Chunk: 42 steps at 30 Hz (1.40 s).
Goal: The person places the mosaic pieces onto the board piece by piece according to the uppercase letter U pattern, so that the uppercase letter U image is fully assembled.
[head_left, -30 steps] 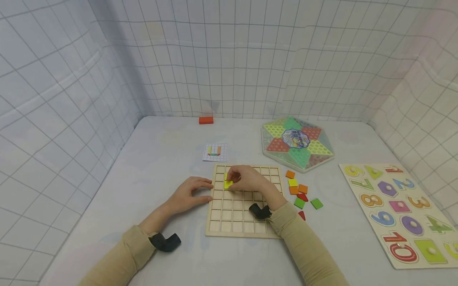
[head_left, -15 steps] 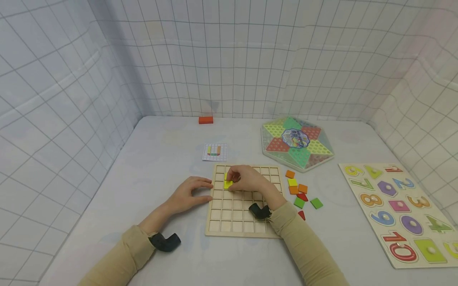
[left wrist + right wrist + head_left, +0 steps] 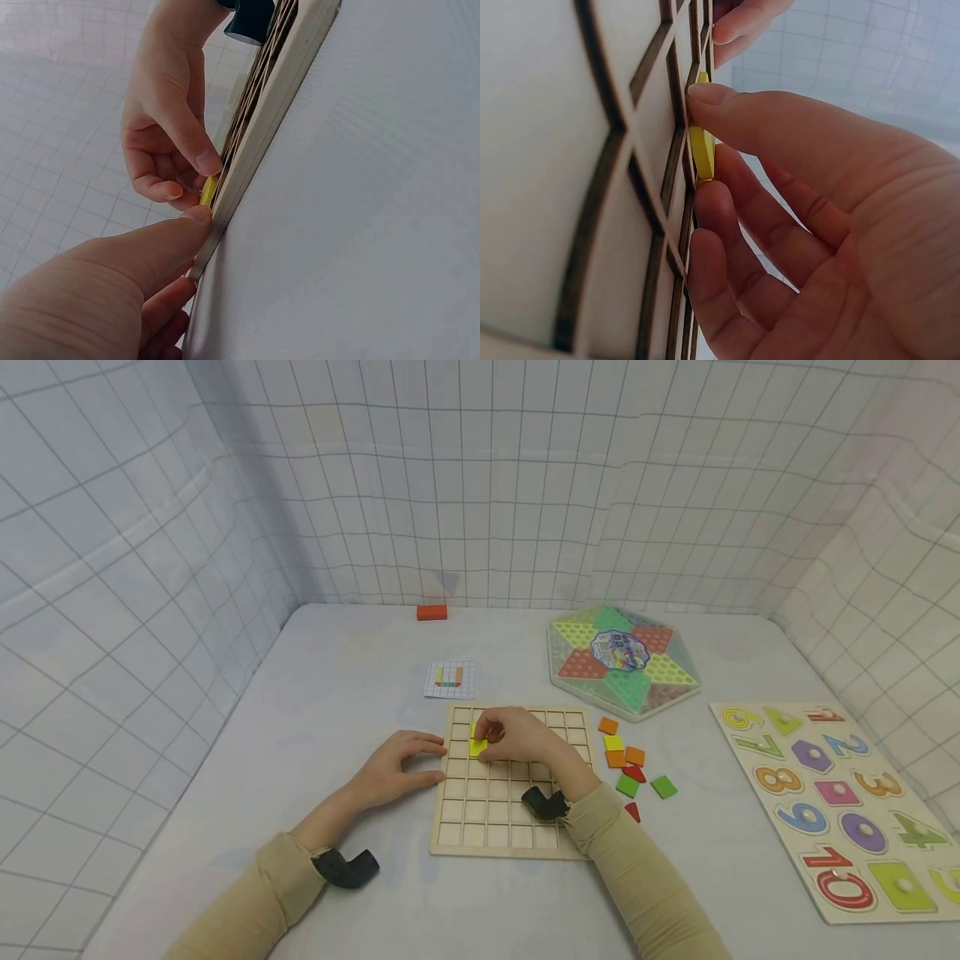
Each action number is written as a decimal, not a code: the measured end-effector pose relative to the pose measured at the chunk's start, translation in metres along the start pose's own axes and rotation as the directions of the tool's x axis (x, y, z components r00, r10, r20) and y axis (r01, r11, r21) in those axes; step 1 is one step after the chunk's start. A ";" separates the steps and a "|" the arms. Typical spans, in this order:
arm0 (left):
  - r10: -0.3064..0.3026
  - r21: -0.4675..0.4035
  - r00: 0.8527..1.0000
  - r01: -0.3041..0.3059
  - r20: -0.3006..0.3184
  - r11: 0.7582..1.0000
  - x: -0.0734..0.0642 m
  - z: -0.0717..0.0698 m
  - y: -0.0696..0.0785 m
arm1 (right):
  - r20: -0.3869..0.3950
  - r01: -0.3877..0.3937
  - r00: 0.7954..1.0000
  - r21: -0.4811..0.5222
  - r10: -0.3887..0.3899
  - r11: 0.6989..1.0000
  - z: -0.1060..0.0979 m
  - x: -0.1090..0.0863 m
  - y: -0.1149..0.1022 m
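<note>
A wooden grid board [image 3: 474, 812] lies in front of me. My right hand [image 3: 516, 735] is over its upper left part, with thumb and fingers bent around a yellow square tile [image 3: 478, 748] in the grid. In the right wrist view the thumb lies on one side of the yellow tile [image 3: 703, 154] and a finger on the other; the tile sits tilted against the slats. Another bit of yellow shows just above it, mostly hidden by the fingers. My left hand [image 3: 393, 767] touches the board's left edge with thumb and fingertips, fingers extended.
Loose orange tiles [image 3: 635, 757], green tiles [image 3: 663, 787] and red pieces [image 3: 633, 812] lie right of the board. Behind it are a pattern card [image 3: 451, 680], a red block [image 3: 432, 612] and a hexagonal game board [image 3: 622, 660]. A number puzzle [image 3: 840, 810] lies far right.
</note>
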<state>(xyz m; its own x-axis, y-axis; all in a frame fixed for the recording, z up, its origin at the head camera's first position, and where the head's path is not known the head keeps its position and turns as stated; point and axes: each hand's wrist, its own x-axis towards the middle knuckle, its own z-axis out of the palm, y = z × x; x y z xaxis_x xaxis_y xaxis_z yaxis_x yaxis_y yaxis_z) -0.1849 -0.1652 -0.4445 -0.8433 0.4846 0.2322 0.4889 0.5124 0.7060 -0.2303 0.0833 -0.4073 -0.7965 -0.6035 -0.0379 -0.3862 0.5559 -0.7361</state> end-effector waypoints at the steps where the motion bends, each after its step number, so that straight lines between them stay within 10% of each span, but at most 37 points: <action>1: 0.001 -0.001 1.000 -0.001 0.000 1.000 0.000 0.000 0.000 | -0.001 0.001 1.000 0.000 -0.001 1.000 0.000 0.000 0.000; 17: 0.008 -0.003 1.000 -0.008 -0.004 1.000 0.000 0.000 0.000 | -0.020 -0.051 0.999 -0.023 0.051 0.998 -0.008 -0.008 -0.008; 42: 0.007 0.000 1.000 -0.007 -0.006 1.000 -0.001 0.000 0.000 | -0.030 -0.008 0.999 0.128 0.012 0.992 -0.089 -0.069 0.010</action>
<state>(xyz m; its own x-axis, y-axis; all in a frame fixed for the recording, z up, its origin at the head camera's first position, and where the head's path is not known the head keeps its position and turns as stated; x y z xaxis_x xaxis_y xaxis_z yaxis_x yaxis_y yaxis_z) -0.1843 -0.1659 -0.4446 -0.8412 0.4839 0.2412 0.4947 0.5089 0.7045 -0.2206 0.1809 -0.3516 -0.8144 -0.5797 -0.0264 -0.3172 0.4827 -0.8163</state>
